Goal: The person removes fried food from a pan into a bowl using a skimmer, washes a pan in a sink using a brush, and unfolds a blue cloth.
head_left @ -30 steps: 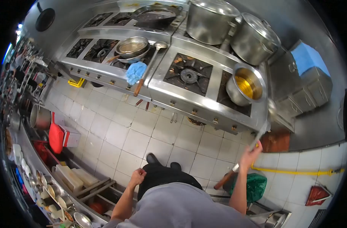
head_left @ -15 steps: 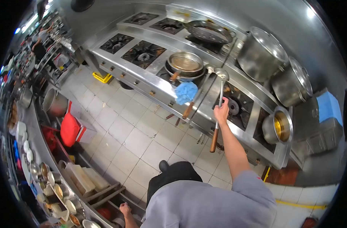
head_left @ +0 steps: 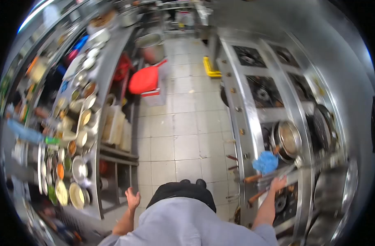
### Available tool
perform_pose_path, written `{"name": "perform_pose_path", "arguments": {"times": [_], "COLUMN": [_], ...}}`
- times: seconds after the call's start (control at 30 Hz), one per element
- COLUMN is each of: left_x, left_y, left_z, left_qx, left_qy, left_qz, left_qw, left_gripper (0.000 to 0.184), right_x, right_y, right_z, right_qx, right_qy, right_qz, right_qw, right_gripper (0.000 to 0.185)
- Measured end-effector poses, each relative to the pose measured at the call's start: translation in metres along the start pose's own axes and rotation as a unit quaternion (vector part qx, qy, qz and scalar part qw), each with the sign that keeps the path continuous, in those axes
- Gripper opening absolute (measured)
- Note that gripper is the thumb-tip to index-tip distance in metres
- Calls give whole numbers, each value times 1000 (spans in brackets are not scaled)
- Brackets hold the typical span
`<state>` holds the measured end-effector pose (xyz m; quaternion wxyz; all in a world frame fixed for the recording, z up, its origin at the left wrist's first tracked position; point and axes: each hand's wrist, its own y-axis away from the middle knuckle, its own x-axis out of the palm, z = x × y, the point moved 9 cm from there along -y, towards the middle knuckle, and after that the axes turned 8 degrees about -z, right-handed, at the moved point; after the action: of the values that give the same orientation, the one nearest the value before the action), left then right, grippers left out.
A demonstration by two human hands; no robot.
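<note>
My right hand (head_left: 278, 183) is over the stove, at the metal shaft of a ladle with a wooden handle (head_left: 257, 198); its fingers are blurred, so I cannot tell whether they grip it. A second wooden ladle handle (head_left: 252, 178) lies beside it. Just above is a crumpled blue cloth (head_left: 266, 162), next to stacked pans (head_left: 288, 140) on a burner. On the other side, my left hand (head_left: 132, 198) hangs near the counter's edge with fingers apart and nothing in them.
A counter (head_left: 96, 164) with bowls and pots of food runs along the left. A red item (head_left: 145, 80) rests on a white box (head_left: 154, 98) by the lower shelf. At the right are burners (head_left: 263, 92) and a large dark pan (head_left: 323, 127). Tiled floor (head_left: 186, 123) lies between.
The view has swung left, toward the aisle and the counter. My right hand, earlier off to the right with the ladle raised, has moved to the stove beside the other ladle. My left hand's fingers have spread.
</note>
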<state>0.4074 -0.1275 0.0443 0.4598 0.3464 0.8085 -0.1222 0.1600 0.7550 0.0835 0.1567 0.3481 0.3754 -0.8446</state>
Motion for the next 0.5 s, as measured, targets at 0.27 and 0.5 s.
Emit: {"name": "perform_pose_path", "arguments": {"times": [0.27, 0.5], "left_x": [-87, -194], "left_y": [-27, -84], "left_z": [-112, -80], "left_qx": [61, -47], "left_qy": [136, 204], "left_qz": [-244, -404], "left_qw": [958, 890], "left_gripper": [53, 43], "right_x": [-32, -64], "right_y": [11, 95], "right_z": [31, 179], "right_qx": [-73, -155], "right_qy": [46, -67], "right_qz": [-51, -32], "right_qw": [995, 985], "right_gripper": [40, 36]}}
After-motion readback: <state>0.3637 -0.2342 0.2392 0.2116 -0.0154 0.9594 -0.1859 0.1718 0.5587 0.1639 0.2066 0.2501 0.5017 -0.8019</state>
